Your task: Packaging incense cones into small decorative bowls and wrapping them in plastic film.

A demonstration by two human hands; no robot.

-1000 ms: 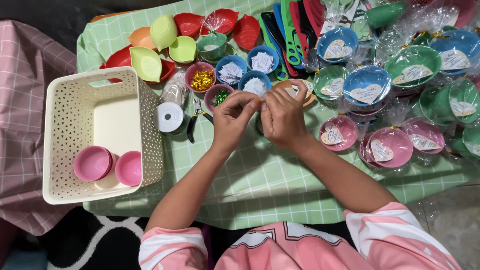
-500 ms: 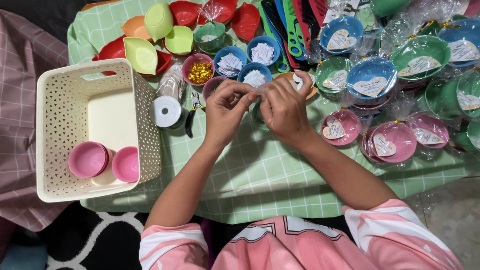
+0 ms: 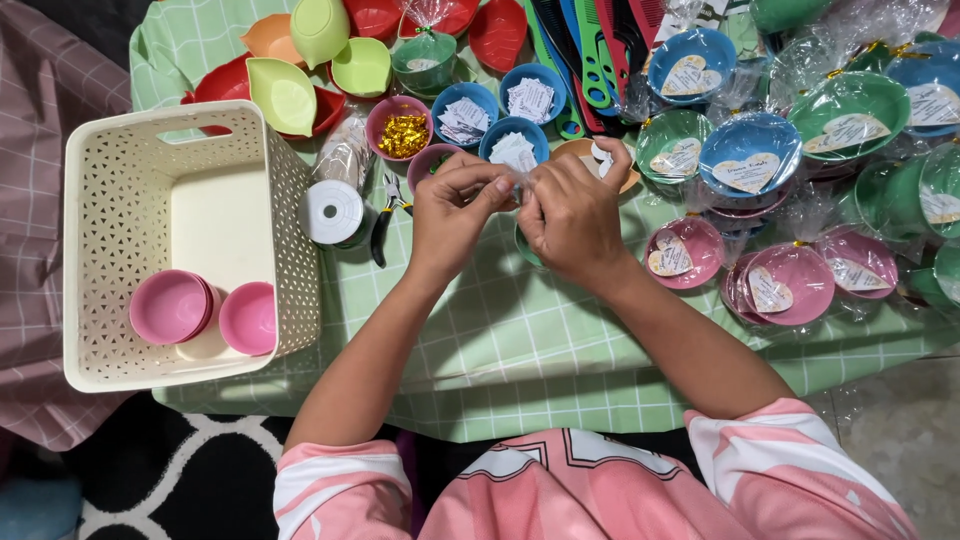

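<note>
- The left hand [image 3: 452, 215] and the right hand [image 3: 572, 215] were held close together above the green checked tabletop [image 3: 520, 340], fingertips meeting over a gathered tuft of clear wrapping [image 3: 517, 182].
- The grip of each hand was closed: thumb and forefinger of both hands were pinched on the wrapping's neck, the left from one side, the right from the other.
- A small green bowl [image 3: 524, 245] was partly seen beneath the hands, sitting on the cloth just under the pinched tuft; most of it was hidden by the fingers.
- To judge from the pose, the gather would be best kept tight and centred over the bowl, with the twist made near the rim so the film lay smooth; whether a tie was already on it could not be told.
- Small bowls of gold ties [image 3: 403, 133], green ties [image 3: 434, 160] and paper tags [image 3: 514, 148] were set just beyond the hands, within easy reach.
- Pliers [image 3: 384, 222] and a white ribbon spool [image 3: 335, 212] lay beside the left hand.
- Wrapped bowls with heart-shaped tags [image 3: 768, 285] were crowded on the right of the cloth; unwrapped leaf-shaped dishes [image 3: 285, 95] and combs [image 3: 590, 55] lay at the far edge.
- A cream perforated basket [image 3: 100, 250] stood on the left, with pink bowls [image 3: 205, 312] lying inside it.
- The tabletop was low; a black-and-white patterned rug [image 3: 190, 470] and a pink checked cloth [image 3: 30, 180] were seen around it.
</note>
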